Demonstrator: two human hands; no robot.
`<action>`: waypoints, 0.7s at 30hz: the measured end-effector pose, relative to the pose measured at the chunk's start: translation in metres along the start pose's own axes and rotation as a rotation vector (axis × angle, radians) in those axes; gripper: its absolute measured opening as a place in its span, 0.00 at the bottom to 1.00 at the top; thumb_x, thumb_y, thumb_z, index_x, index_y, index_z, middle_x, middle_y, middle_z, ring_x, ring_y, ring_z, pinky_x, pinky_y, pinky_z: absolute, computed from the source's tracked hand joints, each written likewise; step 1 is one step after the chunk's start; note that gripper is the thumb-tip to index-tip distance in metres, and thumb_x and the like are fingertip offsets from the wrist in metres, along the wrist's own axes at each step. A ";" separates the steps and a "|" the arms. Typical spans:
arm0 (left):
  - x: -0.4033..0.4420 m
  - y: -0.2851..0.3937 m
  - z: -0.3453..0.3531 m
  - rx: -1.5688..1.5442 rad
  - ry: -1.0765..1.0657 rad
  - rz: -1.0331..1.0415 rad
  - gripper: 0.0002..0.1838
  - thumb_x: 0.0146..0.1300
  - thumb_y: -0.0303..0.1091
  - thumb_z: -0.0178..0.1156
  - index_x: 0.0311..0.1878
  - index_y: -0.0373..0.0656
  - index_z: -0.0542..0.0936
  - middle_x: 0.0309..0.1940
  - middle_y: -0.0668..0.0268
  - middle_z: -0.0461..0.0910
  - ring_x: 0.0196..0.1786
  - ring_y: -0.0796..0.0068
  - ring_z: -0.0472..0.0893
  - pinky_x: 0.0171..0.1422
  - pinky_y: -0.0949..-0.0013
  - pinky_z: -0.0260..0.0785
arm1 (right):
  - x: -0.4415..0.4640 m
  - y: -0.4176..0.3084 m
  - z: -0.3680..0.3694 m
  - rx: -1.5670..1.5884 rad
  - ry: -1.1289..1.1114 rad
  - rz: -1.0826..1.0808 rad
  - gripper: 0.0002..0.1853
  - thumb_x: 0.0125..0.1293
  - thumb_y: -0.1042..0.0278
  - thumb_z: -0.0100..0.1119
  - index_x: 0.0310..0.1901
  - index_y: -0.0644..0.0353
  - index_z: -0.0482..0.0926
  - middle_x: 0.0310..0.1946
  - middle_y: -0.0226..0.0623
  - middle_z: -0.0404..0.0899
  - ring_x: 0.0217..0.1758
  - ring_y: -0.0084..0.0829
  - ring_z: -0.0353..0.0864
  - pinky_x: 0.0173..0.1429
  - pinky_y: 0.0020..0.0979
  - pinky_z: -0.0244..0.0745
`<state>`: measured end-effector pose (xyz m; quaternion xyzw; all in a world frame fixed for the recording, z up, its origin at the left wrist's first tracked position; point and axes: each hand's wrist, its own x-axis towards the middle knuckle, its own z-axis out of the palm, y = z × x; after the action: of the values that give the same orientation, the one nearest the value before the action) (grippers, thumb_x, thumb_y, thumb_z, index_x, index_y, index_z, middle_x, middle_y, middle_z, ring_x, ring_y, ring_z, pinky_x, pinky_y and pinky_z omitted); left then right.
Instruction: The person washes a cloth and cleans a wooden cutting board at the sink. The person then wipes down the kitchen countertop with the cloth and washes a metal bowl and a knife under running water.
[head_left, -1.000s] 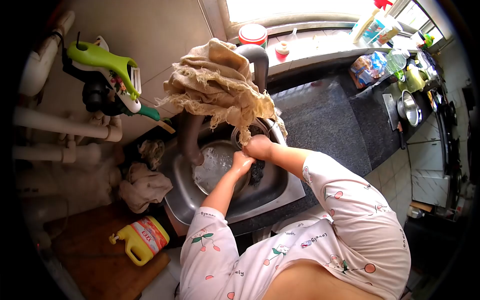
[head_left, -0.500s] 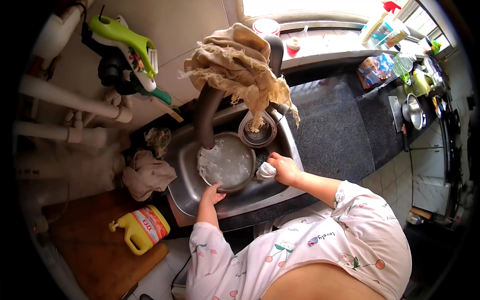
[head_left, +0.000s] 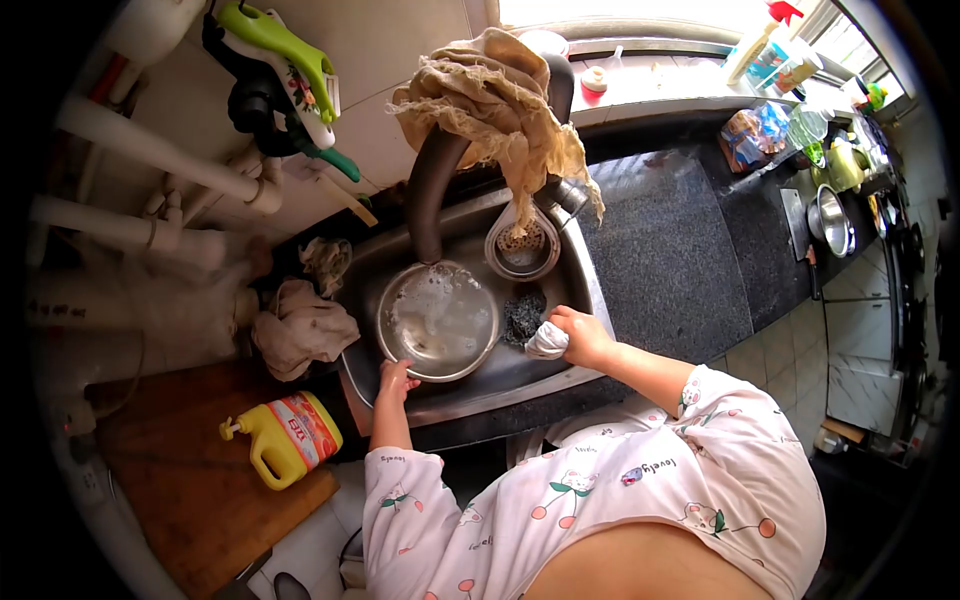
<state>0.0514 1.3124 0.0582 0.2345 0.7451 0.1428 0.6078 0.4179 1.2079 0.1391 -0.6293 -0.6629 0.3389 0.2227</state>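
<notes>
A round metal basin (head_left: pixel 440 372) with foamy water stands in the steel sink (head_left: pixel 585 268), under the dark faucet. My left hand (head_left: pixel 397 379) grips its near-left rim, fingers closed on the edge. My right hand (head_left: pixel 584 338) is closed around a bunched white cloth (head_left: pixel 547 341) over the sink's right side. Just beyond that cloth lies a dark mesh scourer (head_left: pixel 523 318). Behind it, a handled strainer (head_left: pixel 521 250) sits in the sink's back corner. A frayed tan cloth (head_left: pixel 490 95) drapes over the faucet pipe.
A yellow detergent jug (head_left: pixel 285 438) stands on the wooden board (head_left: pixel 190 490) at left. Crumpled cloths (head_left: pixel 303 330) lie beside the sink. On the black counter (head_left: pixel 660 250) at right are a cleaver (head_left: pixel 797 225) and a metal bowl (head_left: pixel 830 220).
The basin has shifted left with my left hand on its rim, and more of the dark scourer shows. My right hand still holds the white cloth. The view has shifted slightly.
</notes>
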 end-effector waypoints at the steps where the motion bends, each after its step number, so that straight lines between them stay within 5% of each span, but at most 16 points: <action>1: -0.017 0.011 -0.002 0.031 0.034 0.023 0.11 0.55 0.28 0.53 0.42 0.39 0.69 0.31 0.59 0.75 0.25 0.68 0.76 0.20 0.70 0.69 | -0.001 -0.002 -0.002 0.004 -0.004 -0.004 0.13 0.42 0.77 0.59 0.34 0.58 0.74 0.38 0.38 0.73 0.41 0.44 0.75 0.45 0.38 0.71; 5: -0.021 0.016 -0.021 0.198 0.230 0.161 0.10 0.54 0.29 0.53 0.39 0.35 0.71 0.35 0.54 0.74 0.29 0.66 0.77 0.18 0.71 0.71 | -0.003 -0.004 0.000 0.010 -0.007 -0.001 0.13 0.42 0.77 0.59 0.33 0.58 0.74 0.37 0.38 0.73 0.41 0.43 0.75 0.45 0.38 0.71; 7: -0.029 0.020 -0.026 0.350 0.376 0.253 0.14 0.56 0.31 0.53 0.45 0.34 0.70 0.30 0.54 0.76 0.26 0.66 0.78 0.17 0.67 0.70 | -0.002 -0.003 0.001 0.022 -0.007 -0.022 0.13 0.42 0.77 0.59 0.33 0.58 0.74 0.36 0.38 0.73 0.41 0.43 0.75 0.44 0.38 0.71; 13: -0.092 0.043 -0.017 0.919 0.622 0.735 0.23 0.56 0.29 0.50 0.57 0.36 0.66 0.34 0.43 0.76 0.38 0.46 0.76 0.44 0.58 0.68 | 0.005 -0.009 0.005 0.029 0.002 -0.063 0.12 0.43 0.76 0.59 0.33 0.58 0.74 0.36 0.38 0.74 0.39 0.42 0.76 0.43 0.38 0.72; 20: -0.126 0.048 0.003 1.109 0.745 0.894 0.35 0.53 0.29 0.51 0.66 0.48 0.55 0.22 0.48 0.75 0.30 0.52 0.77 0.36 0.58 0.68 | 0.013 -0.025 -0.004 -0.015 0.038 -0.039 0.12 0.42 0.76 0.60 0.32 0.59 0.74 0.45 0.37 0.72 0.45 0.41 0.74 0.47 0.36 0.71; 21: -0.128 0.048 0.004 1.060 0.724 0.874 0.33 0.54 0.28 0.49 0.66 0.47 0.55 0.22 0.48 0.75 0.30 0.50 0.76 0.43 0.57 0.66 | 0.014 -0.025 -0.004 -0.013 0.078 -0.072 0.12 0.42 0.76 0.60 0.32 0.59 0.73 0.46 0.38 0.71 0.47 0.41 0.73 0.48 0.36 0.71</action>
<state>0.0835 1.2854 0.1886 0.7053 0.7059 0.0618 0.0217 0.4026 1.2228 0.1585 -0.6192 -0.6783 0.3014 0.2564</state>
